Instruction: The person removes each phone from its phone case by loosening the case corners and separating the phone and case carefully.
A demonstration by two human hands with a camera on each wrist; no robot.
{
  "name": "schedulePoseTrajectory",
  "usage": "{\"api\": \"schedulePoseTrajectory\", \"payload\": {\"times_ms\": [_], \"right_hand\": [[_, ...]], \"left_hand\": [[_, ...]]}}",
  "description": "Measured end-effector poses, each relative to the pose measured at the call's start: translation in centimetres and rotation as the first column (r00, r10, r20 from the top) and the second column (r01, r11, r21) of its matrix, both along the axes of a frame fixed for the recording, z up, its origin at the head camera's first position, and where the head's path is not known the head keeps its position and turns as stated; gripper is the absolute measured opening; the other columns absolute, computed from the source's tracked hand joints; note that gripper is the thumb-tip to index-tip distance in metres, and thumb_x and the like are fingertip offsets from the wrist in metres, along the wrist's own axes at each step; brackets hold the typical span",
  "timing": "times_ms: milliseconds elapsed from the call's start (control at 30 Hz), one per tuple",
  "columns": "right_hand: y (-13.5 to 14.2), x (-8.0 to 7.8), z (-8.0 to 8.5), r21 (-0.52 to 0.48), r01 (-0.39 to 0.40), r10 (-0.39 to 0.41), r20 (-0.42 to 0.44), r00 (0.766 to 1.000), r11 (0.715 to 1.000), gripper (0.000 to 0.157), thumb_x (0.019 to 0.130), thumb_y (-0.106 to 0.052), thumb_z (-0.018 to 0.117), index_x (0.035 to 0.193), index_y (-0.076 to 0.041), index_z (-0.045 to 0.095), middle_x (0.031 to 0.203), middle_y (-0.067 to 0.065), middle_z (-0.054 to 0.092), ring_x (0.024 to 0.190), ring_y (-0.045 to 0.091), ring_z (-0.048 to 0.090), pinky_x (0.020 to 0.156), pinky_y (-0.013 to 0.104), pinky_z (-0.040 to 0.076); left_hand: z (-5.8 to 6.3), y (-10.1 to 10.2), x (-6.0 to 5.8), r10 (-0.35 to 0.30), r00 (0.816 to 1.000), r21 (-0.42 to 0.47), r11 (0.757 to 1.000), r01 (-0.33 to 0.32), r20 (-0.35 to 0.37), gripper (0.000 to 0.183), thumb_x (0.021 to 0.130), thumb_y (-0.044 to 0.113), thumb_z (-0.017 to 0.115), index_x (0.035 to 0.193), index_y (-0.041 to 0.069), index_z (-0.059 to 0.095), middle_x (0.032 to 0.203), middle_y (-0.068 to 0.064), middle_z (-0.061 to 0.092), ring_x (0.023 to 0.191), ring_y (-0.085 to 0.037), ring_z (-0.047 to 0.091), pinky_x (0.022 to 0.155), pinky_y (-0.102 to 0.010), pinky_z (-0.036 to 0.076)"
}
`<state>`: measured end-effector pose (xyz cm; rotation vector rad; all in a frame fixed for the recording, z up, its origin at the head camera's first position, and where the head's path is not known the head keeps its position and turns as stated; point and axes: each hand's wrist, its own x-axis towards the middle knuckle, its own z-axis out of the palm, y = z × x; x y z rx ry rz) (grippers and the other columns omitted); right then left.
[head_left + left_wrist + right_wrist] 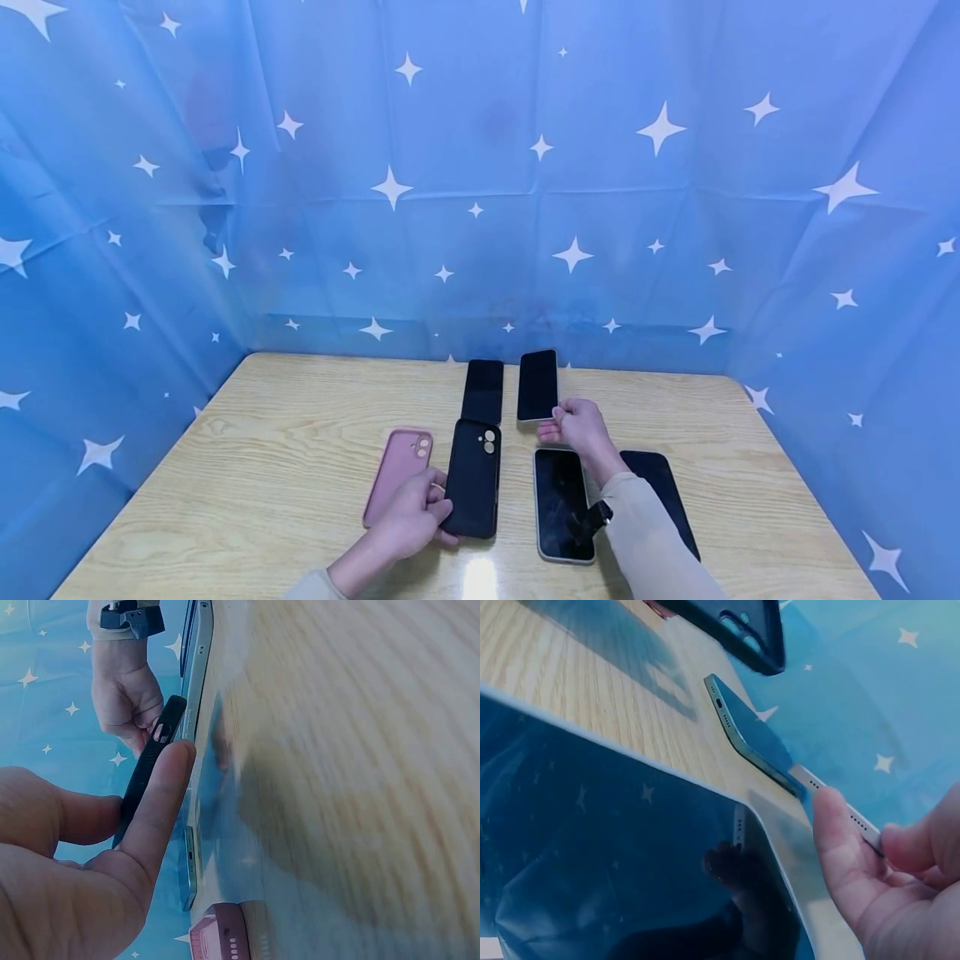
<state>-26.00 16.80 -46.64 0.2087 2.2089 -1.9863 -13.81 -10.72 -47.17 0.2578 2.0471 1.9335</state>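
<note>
My left hand [408,515] pinches a black phone case [474,479] by its lower left edge, thumb on one face and fingers on the other. Its camera cutouts show light through them, and it is raised over the table. Left of it lies a pink phone case [397,471]. My right hand [583,427] grips the lower right corner of a phone [537,385] with a dark screen and pale frame, near the table's far edge. In the right wrist view, thumb and finger pinch this phone's pale bottom edge [861,822].
Another dark phone [483,390] lies at the back, beyond the black case. Below my right forearm, a silver-framed phone [562,504] and a further black phone-shaped item [660,492] lie on the wooden table [240,467]. A starry blue curtain [480,233] surrounds the table's back and sides.
</note>
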Motion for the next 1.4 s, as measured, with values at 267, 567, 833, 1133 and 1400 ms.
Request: {"api": "schedulePoseTrajectory", "payload": {"times_ms": [267,567,833,1133,1400], "right_hand": [[-0.1,-0.6,-0.5,0.017,-0.004,0.003,0.037,0.999,1.000,0.023,0.107,0.004,0.039,0.118,0.021,0.049,0.093,0.029,0.073,0.071,0.020,0.073,0.068,0.030,0.066],[-0.1,-0.9,-0.9,0.071,-0.020,0.016,0.058,0.998,0.997,0.030,0.108,0.003,0.039,0.128,0.024,0.046,0.093,0.028,0.073,0.073,0.021,0.074,0.070,0.034,0.067],[-0.1,-1.2,-1.3,0.120,-0.014,0.003,0.094,0.996,0.993,0.038,0.107,0.002,0.041,0.138,0.024,0.041,0.096,0.029,0.073,0.071,0.019,0.074,0.069,0.032,0.066],[-0.3,-1.4,-0.8,0.269,0.018,-0.045,0.093,0.995,0.963,0.015,0.101,0.004,0.055,0.105,0.017,0.062,0.073,0.014,0.070,0.057,0.012,0.066,0.054,0.023,0.061],[0.0,-1.9,-0.5,0.402,-0.027,-0.015,0.101,0.995,0.915,0.014,0.102,-0.001,0.060,0.095,0.010,0.065,0.073,0.013,0.068,0.055,0.013,0.066,0.054,0.024,0.061]], "left_hand": [[0.3,0.1,0.1,0.000,1.000,-0.005,1.000,0.000,-0.008,0.027,0.099,-0.015,0.047,0.124,-0.022,0.041,0.084,-0.015,0.057,0.079,-0.046,0.072,0.069,-0.048,0.067],[0.5,0.1,0.2,-0.019,0.999,0.003,1.000,0.019,-0.027,0.027,0.099,-0.014,0.046,0.124,-0.023,0.041,0.086,-0.019,0.062,0.081,-0.046,0.072,0.068,-0.046,0.067],[0.6,0.1,0.3,-0.020,1.000,-0.008,1.000,0.019,-0.025,0.024,0.098,-0.014,0.047,0.122,-0.021,0.044,0.087,-0.018,0.062,0.082,-0.039,0.073,0.068,-0.042,0.068],[0.8,-0.1,0.2,-0.011,1.000,0.001,1.000,0.011,-0.008,0.027,0.099,-0.015,0.047,0.124,-0.022,0.041,0.086,-0.016,0.057,0.083,-0.044,0.073,0.069,-0.046,0.067],[1.4,-0.3,0.1,-0.013,1.000,-0.021,1.000,0.013,-0.018,0.029,0.099,-0.014,0.048,0.126,-0.022,0.041,0.085,-0.014,0.056,0.082,-0.045,0.073,0.069,-0.043,0.068]]}}
